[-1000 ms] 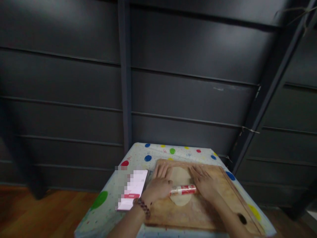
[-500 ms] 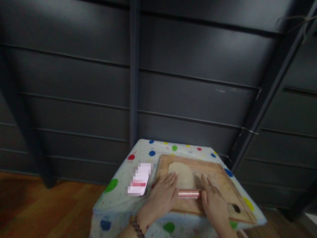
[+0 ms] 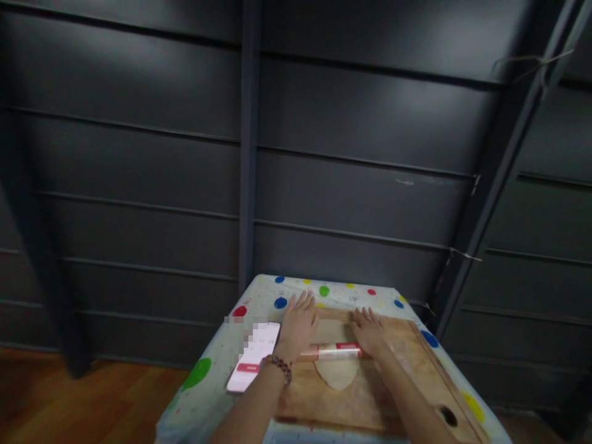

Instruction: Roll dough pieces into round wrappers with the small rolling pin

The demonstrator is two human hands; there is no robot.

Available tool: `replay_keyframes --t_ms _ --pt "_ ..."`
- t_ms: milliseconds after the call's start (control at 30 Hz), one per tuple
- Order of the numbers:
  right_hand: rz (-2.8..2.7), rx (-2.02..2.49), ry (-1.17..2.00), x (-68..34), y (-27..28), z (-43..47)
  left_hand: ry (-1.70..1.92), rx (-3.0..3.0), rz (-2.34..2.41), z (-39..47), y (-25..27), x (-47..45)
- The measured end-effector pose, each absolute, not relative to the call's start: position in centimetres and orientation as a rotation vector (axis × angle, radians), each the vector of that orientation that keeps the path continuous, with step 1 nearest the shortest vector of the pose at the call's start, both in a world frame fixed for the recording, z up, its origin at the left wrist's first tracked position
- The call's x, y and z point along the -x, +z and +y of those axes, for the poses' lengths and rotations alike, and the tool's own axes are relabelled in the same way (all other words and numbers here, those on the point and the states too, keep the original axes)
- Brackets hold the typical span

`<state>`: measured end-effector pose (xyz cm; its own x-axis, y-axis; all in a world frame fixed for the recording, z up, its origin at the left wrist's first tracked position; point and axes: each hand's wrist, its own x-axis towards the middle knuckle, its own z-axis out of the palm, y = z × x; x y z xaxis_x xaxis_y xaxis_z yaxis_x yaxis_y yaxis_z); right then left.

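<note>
A rolling pin (image 3: pixel 337 351) with a red and clear wrapped middle lies crosswise over a flat, pale sheet of dough (image 3: pixel 337 375). Dough shows on both the near and far side of the pin. My left hand (image 3: pixel 300 320) is stretched forward with its fingers extended, its heel over the pin's left end. Over the right end lies my right hand (image 3: pixel 370 331), also flat with fingers extended. Neither hand wraps round the pin. Under the dough is a wooden cutting board (image 3: pixel 324 410).
A phone (image 3: pixel 256 354) with a lit screen lies left of the board, close to my left forearm. The dotted tablecloth (image 3: pixel 210 394) covers a small table against a dark panelled wall (image 3: pixel 361 191). The board has a hole (image 3: pixel 448 415) at its near right corner.
Both hands and the rolling pin have moved away from me, from the dough's near edge onto its middle. My fingers now reach farther over the board. The camera view has shifted slightly.
</note>
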<state>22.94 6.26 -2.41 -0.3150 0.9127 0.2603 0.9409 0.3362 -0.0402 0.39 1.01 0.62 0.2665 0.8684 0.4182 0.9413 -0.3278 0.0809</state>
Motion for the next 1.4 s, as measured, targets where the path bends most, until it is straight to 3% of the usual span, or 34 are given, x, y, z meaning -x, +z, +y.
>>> replay_keyframes --t_ms 367,667,867,1100,1400 --pt "-1.948 1.558 0.007 -21.2 -0.8 11.1 -0.592 2.305 -1.759 4.8 -0.2 0.9" --pt "-2.096 1.185 0.294 -24.5 -2.0 5.0 -0.826 2.305 -1.611 0.4 1.9 -0.7" --pt "-2.385 1.263 0.156 -27.1 -1.7 0.0 -0.627 2.395 -1.633 -3.1 1.0 -0.9" --pt "-2.36 1.377 0.091 -26.7 -2.5 0.1 -0.534 2.313 -1.419 -3.5 -3.0 -0.1" --pt "-2.274 1.28 0.188 -27.6 -2.3 1.6 -0.659 2.045 -1.197 -1.3 -5.3 1.3"
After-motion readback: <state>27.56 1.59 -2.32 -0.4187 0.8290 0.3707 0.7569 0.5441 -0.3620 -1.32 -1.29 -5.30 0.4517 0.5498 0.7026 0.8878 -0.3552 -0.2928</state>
